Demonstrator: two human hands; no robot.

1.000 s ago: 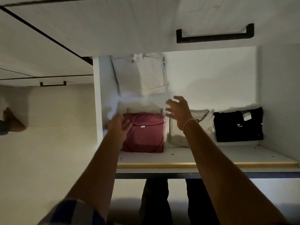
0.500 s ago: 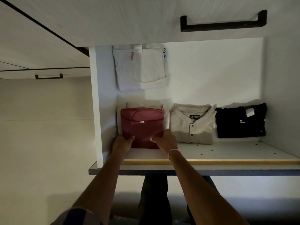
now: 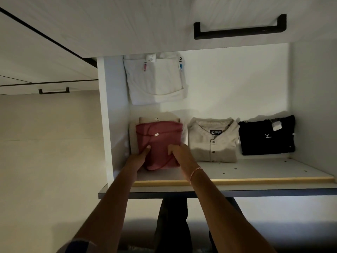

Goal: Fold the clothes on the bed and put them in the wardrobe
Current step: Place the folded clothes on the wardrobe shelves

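A folded dark red garment [image 3: 158,137] lies on top of a cream pile [image 3: 134,141] at the left end of the white wardrobe shelf [image 3: 255,170]. My left hand [image 3: 140,157] grips its front left edge, thumb on top. My right hand [image 3: 180,152] holds its front right edge, fingers curled over the cloth. To the right lie a folded beige button shirt [image 3: 213,141] and a folded black shirt [image 3: 266,136].
A mirror-like top panel reflects a white folded garment [image 3: 155,81] above the pile. A white door with a black handle [image 3: 238,28] overhangs the shelf. Dark clothes [image 3: 173,223] hang below the shelf. The wardrobe's left side wall [image 3: 109,115] stands close to my left hand.
My hands came down from the pile's top to the red garment's front edge and now grip it further in. The garment's front looks pulled slightly forward and rumpled.
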